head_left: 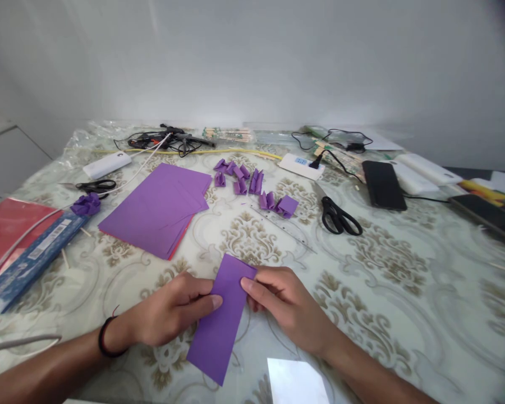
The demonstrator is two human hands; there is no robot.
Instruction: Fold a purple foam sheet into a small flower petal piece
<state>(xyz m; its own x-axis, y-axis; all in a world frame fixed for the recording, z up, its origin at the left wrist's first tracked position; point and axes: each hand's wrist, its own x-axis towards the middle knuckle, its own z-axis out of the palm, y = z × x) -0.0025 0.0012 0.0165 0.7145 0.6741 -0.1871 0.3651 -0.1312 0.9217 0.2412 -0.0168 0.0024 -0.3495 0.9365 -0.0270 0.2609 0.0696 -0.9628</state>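
Observation:
A rectangular strip of purple paper (216, 336) is held between both hands above the patterned tablecloth. My left hand (172, 308) pinches its left edge, thumb on top. On the upper right corner, my right hand (278, 294) grips the paper with the thumb in front and the fingers behind. Beyond the hands lies a stack of purple paper sheets (151, 207) with a red edge showing beneath. Several small folded purple paper pieces (240, 185) sit to the right of the stack.
Black-handled scissors (339, 216) lie at the right, near a black phone (384, 185) and a white power strip (302, 165). Another pair of scissors (96, 186), crumpled purple paper (86, 204) and a red and blue packet (33, 252) are at the left. Tangled black cables (172, 140) lie by the wall.

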